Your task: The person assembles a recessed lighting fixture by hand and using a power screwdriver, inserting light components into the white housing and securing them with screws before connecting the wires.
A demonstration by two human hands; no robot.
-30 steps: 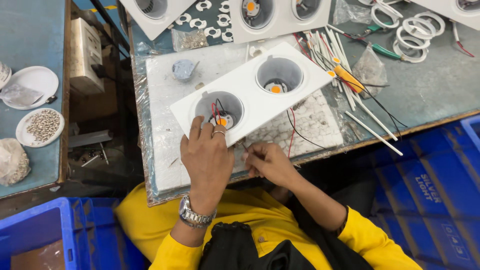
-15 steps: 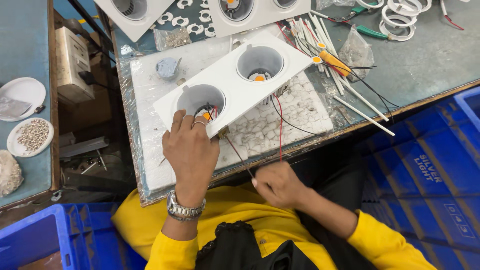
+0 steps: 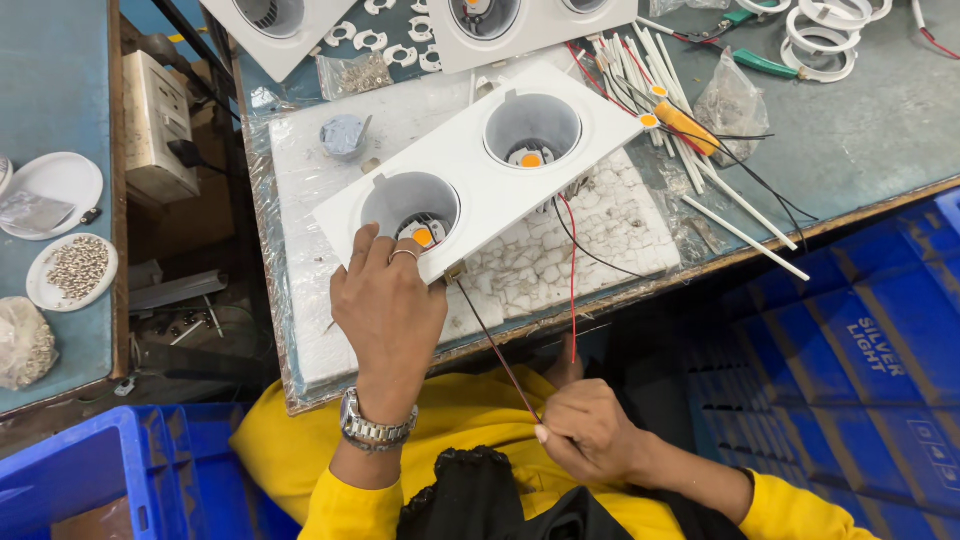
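Note:
A white twin downlight housing (image 3: 470, 175) with two round cups lies tilted on a white foam pad (image 3: 520, 260). My left hand (image 3: 388, 310), wearing a ring and a metal watch, presses on the housing's near-left corner beside the cup with an orange LED chip (image 3: 424, 237). My right hand (image 3: 590, 432) is low over my lap, pinching thin red and black wires (image 3: 495, 350) that run taut up to the housing's underside. Another red and black wire pair (image 3: 572, 250) hangs from the second cup.
White tubes, an orange-handled tool (image 3: 685, 125) and white rings (image 3: 825, 40) lie at the back right. More housings (image 3: 500, 30) sit at the back. Small dishes of parts (image 3: 72, 270) rest on the left table. Blue crates (image 3: 850, 340) stand at right and lower left.
My right hand has drawn away from the housing down toward my lap, pulling the wires taut. My left hand stays on the housing's corner.

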